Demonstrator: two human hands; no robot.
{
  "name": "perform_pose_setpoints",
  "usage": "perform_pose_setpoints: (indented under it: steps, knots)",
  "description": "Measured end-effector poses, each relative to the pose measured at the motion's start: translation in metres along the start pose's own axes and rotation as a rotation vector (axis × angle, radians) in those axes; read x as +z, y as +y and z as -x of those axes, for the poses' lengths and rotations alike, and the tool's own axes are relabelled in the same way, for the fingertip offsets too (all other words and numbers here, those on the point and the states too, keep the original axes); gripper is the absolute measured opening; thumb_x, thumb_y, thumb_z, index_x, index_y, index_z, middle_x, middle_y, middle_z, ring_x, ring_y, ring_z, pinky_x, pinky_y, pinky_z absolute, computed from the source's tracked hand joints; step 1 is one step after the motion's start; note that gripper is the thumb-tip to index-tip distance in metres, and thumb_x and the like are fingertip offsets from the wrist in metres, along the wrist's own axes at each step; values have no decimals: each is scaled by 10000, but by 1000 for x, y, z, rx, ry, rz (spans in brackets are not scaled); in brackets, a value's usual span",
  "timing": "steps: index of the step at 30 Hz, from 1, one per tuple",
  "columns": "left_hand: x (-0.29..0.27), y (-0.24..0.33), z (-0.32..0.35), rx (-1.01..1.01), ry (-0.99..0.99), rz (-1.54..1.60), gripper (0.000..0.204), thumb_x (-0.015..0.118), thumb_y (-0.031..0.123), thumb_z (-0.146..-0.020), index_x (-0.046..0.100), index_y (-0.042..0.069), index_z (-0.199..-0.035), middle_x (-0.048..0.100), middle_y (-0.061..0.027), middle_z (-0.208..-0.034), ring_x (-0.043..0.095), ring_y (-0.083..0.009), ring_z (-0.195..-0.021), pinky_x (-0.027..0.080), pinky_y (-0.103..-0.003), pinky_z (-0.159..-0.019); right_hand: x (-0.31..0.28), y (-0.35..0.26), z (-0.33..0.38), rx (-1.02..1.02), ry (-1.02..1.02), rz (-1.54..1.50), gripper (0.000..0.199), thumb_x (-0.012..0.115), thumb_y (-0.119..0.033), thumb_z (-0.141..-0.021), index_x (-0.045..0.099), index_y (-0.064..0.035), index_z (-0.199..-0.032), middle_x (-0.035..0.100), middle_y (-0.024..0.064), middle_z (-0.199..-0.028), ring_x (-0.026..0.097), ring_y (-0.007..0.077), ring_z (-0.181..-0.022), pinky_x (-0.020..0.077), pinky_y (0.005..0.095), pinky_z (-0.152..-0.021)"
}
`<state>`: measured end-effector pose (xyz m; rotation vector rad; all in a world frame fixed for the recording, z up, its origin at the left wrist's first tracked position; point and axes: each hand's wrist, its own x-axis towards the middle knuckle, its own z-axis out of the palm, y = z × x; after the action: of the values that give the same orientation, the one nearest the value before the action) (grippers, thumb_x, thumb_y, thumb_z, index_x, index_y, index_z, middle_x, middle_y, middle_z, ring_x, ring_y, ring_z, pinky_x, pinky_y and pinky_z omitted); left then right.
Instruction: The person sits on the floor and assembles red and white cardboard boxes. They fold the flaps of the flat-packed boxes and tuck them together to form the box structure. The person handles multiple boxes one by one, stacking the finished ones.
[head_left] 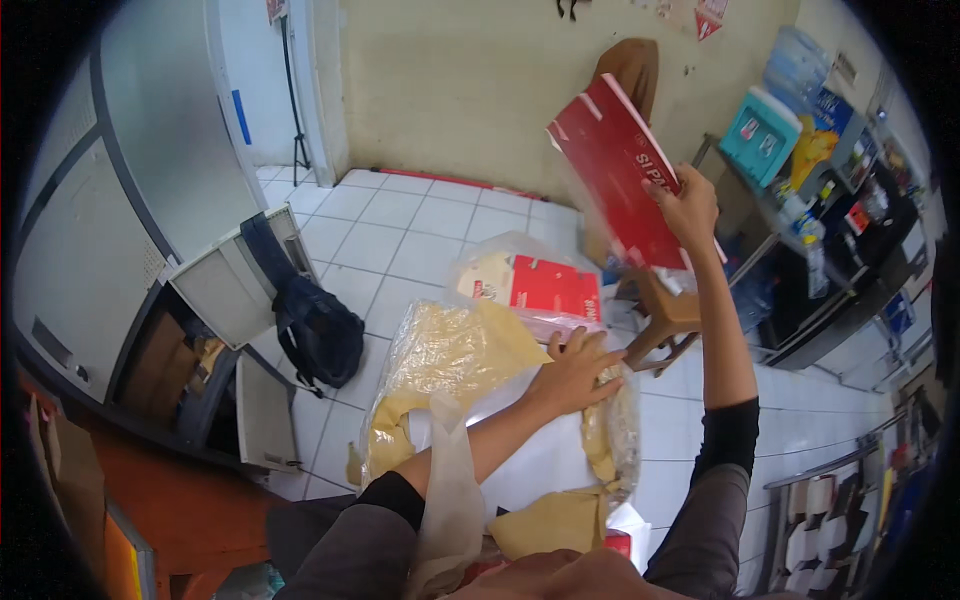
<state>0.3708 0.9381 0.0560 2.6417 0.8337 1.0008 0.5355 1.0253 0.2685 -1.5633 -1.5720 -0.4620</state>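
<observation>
My right hand [690,210] is raised at the right, its thumb and fingers closed on the edge of a red printed folder [622,165]. The folder is held up and tilted, with white along its edges. My left hand [575,378] lies with fingers spread on the torn wrapping, close to the stacked folders. This wrapping is brown paper [440,350] under clear plastic, opened around a white sheet [535,440]. Just beyond it rests a stack of red and cream folders [555,290], partly inside clear plastic.
A dark backpack [318,330] leans by an open cabinet door [228,290] at the left. Close to the stack on the right stands a brown stool [660,310]. Farther right, a cluttered table carries a turquoise water dispenser [760,137]. A red pole [455,184] lies along the wall.
</observation>
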Motion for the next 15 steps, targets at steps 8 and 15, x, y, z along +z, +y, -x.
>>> perform_pose_setpoints:
  steps: [8,15]
  knots:
    - [-74,39,49,304,-218,239,363,536,395,-861,609,61,-740,604,-113,-801,581,-297,-793,454,-395,-645,-163,-152,92,-514,300,332,435,604,-30,-604,685,-111,-1024,456,52,-689,498,233,-640,406,365,-554]
    - [-259,124,239,-26,-1215,1002,423,446,394,-967,561,30,-1149,624,-127,-990,601,-167,-888,475,-329,-793,-153,-145,343,-468,-577,186,590,650,-148,-676,527,-53,-1245,535,172,-1215,534,319,-1023,425,447,-845]
